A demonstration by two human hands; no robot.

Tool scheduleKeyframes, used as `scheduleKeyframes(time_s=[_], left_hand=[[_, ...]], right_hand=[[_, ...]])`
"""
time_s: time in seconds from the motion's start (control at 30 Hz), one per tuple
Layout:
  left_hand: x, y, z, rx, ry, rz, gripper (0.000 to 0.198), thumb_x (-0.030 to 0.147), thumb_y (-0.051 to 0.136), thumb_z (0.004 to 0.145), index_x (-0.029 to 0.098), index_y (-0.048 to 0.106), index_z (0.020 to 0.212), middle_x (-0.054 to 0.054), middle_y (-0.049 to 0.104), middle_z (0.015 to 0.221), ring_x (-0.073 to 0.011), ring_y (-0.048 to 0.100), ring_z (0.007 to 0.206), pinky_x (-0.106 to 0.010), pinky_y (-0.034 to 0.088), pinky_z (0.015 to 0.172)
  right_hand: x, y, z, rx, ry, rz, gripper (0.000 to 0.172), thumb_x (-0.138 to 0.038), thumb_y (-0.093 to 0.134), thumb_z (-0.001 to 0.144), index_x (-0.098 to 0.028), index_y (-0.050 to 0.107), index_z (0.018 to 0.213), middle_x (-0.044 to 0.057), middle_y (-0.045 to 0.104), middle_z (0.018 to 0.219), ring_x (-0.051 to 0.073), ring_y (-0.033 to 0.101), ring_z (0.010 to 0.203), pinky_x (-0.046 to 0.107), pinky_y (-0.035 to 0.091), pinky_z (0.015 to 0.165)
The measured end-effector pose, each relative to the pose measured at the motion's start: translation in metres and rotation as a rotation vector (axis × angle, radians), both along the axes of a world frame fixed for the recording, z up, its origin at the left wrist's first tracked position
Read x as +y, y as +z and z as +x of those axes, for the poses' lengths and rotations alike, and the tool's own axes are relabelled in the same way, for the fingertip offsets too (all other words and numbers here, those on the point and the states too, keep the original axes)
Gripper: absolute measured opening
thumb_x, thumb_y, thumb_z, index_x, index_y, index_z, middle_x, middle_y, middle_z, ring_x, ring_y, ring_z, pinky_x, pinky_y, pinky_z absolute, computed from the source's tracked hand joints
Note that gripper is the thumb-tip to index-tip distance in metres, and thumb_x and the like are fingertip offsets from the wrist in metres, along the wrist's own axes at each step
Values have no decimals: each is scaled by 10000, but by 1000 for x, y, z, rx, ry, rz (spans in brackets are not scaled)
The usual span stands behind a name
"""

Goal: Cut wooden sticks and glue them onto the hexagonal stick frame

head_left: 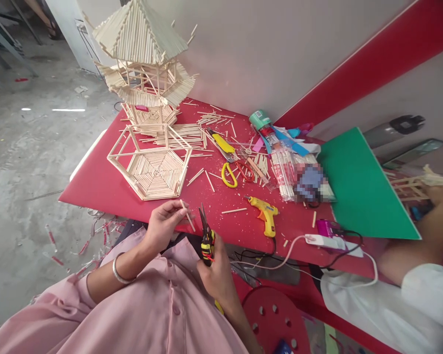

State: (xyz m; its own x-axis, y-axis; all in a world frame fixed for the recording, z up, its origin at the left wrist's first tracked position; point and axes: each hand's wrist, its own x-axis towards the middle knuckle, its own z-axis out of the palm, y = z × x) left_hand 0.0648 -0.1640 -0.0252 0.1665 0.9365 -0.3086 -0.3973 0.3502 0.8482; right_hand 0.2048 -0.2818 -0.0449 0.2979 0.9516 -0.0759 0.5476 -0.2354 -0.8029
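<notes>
Between the thumb and fingers of my left hand (165, 223) is a thin wooden stick (188, 217), held slanting near the table's front edge. My right hand (218, 270) is wrapped round black and yellow pliers (206, 236), whose narrow jaws point up just right of the stick, apart from it. Just beyond my left hand stands a hexagonal stick frame (143, 194) with a floor of sticks in rings. Behind it rises a tiered stick pagoda (140, 42). A yellow glue gun (265, 214) lies on the table to the right of the pliers.
Loose sticks (184, 136), yellow-handled scissors (229, 174) and a yellow cutter (223, 142) lie on the red table (96, 172). Packed sticks (282, 172) sit near a green board (369, 187). A power strip (325, 242) trails cables at the front edge. Another person's arm (409, 246) is at right.
</notes>
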Motion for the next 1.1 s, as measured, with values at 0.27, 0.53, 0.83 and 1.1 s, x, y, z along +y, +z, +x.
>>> scheduleKeyframes(time_s=[0.27,0.53,0.83,1.1], left_hand=[[-1,5,-6,-69,36,113,231,338,779,763,161,647,829,-63,749,905,-109,667,590,-162,483,402],[1,5,-7,-221,-88,-160,358,462,800,709,109,740,717,-115,763,900,-210,745,788,-277,622,692],[-2,-7,-1,-205,-154,-193,628,132,883,588,222,691,1179,-72,736,1101,-172,744,748,-242,610,632],[4,-8,0,-224,-213,-312,405,151,889,589,130,715,954,-13,709,709,-178,729,677,-279,613,639]], right_hand=[[4,14,-12,409,-43,-41,532,-115,474,591,-224,549,1105,-37,574,741,145,548,623,239,493,581],[10,15,-12,480,-51,-85,477,-137,473,581,-218,525,1048,-69,466,688,116,442,577,221,418,547],[7,15,-7,353,-66,-54,597,-134,482,607,-212,529,1197,8,638,941,174,586,783,308,504,751],[21,14,1,220,-27,-38,586,-106,514,614,-211,550,1190,40,662,1032,207,620,934,329,508,841]])
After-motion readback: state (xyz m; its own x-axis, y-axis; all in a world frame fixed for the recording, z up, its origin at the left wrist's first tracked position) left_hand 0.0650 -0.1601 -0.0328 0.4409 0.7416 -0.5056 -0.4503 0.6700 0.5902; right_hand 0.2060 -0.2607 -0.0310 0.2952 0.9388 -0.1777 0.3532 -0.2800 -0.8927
